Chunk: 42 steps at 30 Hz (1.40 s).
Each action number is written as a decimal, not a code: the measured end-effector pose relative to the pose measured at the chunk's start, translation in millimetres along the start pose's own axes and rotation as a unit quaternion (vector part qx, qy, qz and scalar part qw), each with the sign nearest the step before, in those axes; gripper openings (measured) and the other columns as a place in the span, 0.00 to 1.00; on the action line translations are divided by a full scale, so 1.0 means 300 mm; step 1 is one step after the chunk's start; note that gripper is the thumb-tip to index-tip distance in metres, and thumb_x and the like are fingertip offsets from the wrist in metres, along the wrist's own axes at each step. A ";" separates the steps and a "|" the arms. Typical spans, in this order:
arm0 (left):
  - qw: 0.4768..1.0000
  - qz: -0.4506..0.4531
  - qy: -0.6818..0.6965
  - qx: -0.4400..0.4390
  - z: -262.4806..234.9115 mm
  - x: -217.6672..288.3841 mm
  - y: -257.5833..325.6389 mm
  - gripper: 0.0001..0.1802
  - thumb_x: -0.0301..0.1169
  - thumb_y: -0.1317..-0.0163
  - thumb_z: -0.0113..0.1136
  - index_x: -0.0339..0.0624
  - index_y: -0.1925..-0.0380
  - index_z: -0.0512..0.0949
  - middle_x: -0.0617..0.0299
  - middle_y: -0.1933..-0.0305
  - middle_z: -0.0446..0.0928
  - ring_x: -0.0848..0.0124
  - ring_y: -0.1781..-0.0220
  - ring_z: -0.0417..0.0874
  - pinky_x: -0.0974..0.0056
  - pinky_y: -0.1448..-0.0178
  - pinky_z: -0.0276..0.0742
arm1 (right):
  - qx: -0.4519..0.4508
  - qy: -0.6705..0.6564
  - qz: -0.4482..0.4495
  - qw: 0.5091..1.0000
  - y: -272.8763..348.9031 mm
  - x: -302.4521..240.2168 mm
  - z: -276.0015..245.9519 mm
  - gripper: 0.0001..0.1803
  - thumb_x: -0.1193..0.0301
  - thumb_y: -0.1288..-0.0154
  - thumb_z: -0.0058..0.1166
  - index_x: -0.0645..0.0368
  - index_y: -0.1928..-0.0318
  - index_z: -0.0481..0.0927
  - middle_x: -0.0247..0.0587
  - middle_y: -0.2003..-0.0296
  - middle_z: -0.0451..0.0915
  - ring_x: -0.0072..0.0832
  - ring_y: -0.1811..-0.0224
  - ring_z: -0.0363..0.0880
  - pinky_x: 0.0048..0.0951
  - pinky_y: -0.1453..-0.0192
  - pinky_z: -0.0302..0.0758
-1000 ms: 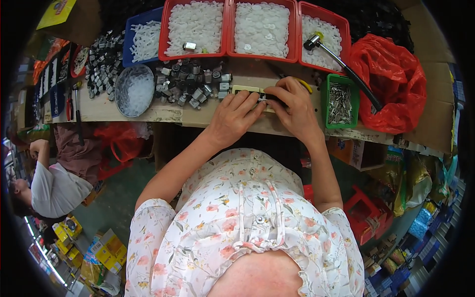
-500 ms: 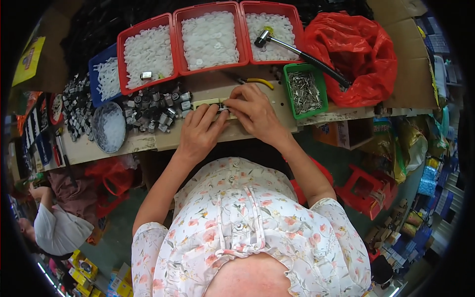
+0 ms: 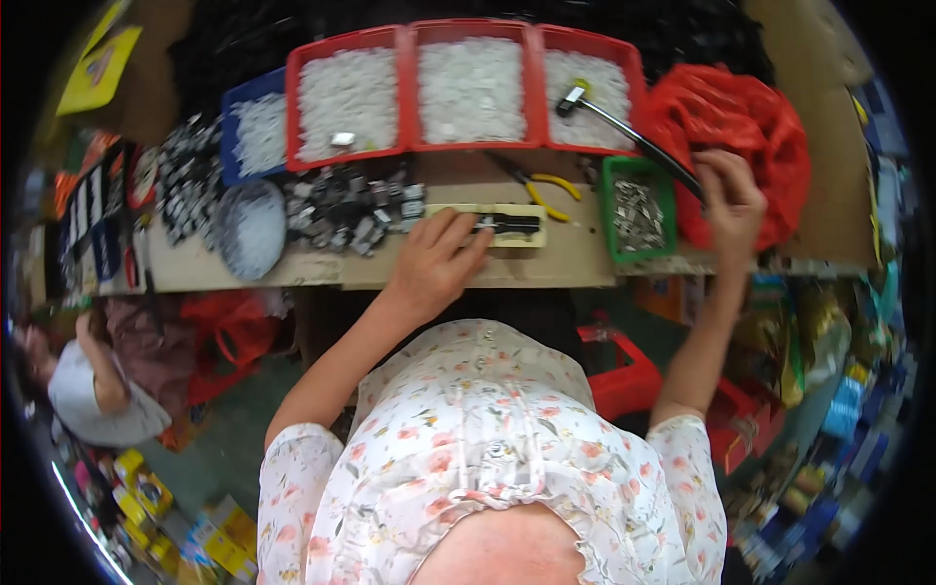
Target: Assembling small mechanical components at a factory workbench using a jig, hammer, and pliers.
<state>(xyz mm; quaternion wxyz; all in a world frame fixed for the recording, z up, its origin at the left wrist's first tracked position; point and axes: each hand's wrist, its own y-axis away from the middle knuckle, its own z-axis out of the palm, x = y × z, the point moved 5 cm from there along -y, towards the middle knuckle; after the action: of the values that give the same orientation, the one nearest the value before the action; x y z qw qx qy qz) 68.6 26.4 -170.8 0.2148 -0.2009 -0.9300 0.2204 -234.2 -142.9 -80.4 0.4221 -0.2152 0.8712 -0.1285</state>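
Near the front edge of the table (image 3: 575,265), the left hand (image 3: 434,255) lays bent, close-set fingers over the left part of a cream block (image 3: 522,241) bearing a black piece (image 3: 515,223). Toward the table's right end, the right hand's (image 3: 733,203) half-curled fingers are at the handle end of a hammer (image 3: 641,140), too blurred to tell whether they grip it

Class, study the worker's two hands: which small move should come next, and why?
Probably lift the hammer with the right hand: it is at the end of the black handle, while the left hand rests on the cream block bearing a black part.
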 end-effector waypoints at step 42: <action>0.920 -0.341 0.154 0.117 -0.477 -0.806 0.049 0.13 0.28 0.34 0.61 0.36 0.51 0.81 0.68 0.62 0.80 0.80 0.62 0.76 0.72 0.60 0.72 | 0.001 -0.114 0.156 0.981 0.083 0.356 -0.268 0.24 0.68 0.23 0.48 0.67 0.32 0.69 0.40 0.38 0.76 0.25 0.38 0.74 0.26 0.33 0.67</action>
<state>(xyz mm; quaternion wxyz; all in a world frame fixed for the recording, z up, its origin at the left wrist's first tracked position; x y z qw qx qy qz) 342.5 -28.3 -137.3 0.4396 0.1230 -0.8653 0.2071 -363.5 -169.3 -114.1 0.5334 -0.0896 0.8403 -0.0364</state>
